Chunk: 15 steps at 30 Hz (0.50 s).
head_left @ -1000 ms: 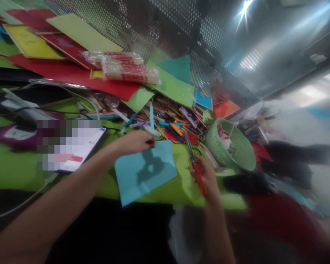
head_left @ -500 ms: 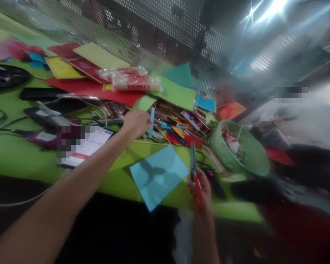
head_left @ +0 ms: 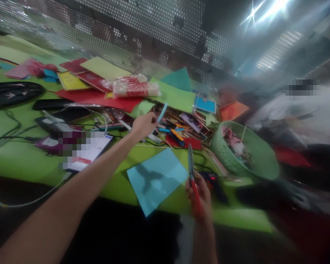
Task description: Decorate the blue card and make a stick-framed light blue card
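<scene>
Plain black clothing (head_left: 126,231) covers the body, its right edge wavy. Both forearms (head_left: 99,183) are bare. A small yellowish spot (head_left: 197,175) shows at the right hand (head_left: 205,192), too blurred to identify.

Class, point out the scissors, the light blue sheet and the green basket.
Scissors (head_left: 191,168), head view: the metal blades, near the red handles.
Light blue sheet (head_left: 157,179), head view: its middle.
Green basket (head_left: 222,157), head view: its outer wall, left side.

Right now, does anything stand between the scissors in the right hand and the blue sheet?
Nothing visible does. The right hand holds the scissors beside the right corner of the blue sheet; whether they touch is unclear. Only a shadow falls across it.
</scene>
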Each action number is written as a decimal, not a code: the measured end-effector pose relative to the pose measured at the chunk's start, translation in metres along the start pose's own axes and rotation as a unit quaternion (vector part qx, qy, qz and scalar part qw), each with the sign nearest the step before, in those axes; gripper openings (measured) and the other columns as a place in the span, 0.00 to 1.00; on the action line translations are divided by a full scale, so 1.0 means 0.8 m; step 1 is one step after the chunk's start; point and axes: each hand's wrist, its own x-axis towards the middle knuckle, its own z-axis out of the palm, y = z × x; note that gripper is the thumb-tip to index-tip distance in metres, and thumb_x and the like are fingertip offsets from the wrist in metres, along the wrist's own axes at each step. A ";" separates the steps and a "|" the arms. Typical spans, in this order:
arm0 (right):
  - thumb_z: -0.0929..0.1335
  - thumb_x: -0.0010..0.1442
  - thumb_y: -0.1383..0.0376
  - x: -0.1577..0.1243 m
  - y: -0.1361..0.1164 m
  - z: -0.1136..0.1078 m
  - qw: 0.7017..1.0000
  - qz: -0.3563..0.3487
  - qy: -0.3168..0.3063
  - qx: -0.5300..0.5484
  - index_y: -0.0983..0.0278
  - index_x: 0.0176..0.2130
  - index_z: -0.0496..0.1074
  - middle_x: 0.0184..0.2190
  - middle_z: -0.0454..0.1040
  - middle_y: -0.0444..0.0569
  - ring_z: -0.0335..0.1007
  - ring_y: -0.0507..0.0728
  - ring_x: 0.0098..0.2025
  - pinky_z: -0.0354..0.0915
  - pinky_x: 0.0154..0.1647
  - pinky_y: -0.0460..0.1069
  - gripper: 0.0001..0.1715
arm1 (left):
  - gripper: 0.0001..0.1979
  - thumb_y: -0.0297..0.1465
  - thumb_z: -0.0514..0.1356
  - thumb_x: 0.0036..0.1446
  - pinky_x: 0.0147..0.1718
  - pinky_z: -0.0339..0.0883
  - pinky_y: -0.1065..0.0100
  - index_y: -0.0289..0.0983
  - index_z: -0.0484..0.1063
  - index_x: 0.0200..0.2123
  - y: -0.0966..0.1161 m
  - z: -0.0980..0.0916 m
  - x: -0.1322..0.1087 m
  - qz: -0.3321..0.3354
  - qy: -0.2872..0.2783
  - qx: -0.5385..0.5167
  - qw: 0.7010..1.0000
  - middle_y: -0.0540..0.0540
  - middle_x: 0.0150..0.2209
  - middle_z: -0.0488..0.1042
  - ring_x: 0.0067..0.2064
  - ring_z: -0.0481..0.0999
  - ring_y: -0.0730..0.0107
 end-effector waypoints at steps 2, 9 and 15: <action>0.77 0.51 0.61 0.000 -0.002 0.003 1.000 -0.003 -0.002 -0.004 0.57 0.54 0.78 0.29 0.75 0.43 0.65 0.50 0.25 0.61 0.21 0.42 0.30 | 0.11 0.39 0.60 0.65 0.41 0.70 0.66 0.43 0.78 0.46 0.011 0.002 0.004 0.019 -0.012 -0.008 1.000 0.45 0.46 0.84 0.48 0.82 0.57; 0.77 0.52 0.61 -0.006 0.000 0.008 1.000 -0.007 -0.020 0.012 0.57 0.55 0.80 0.32 0.76 0.45 0.68 0.51 0.28 0.66 0.26 0.44 0.29 | 0.03 0.31 0.65 0.59 0.43 0.71 0.64 0.42 0.80 0.37 0.035 0.023 0.002 0.046 -0.033 -0.022 0.998 0.44 0.41 0.85 0.46 0.83 0.55; 0.78 0.51 0.64 -0.008 -0.004 0.010 0.999 -0.006 -0.032 0.026 0.55 0.54 0.81 0.32 0.77 0.44 0.68 0.51 0.29 0.67 0.28 0.44 0.29 | 0.11 0.27 0.64 0.58 0.41 0.71 0.68 0.40 0.82 0.44 0.025 -0.012 0.002 0.051 -0.015 -0.071 0.996 0.47 0.40 0.85 0.42 0.82 0.62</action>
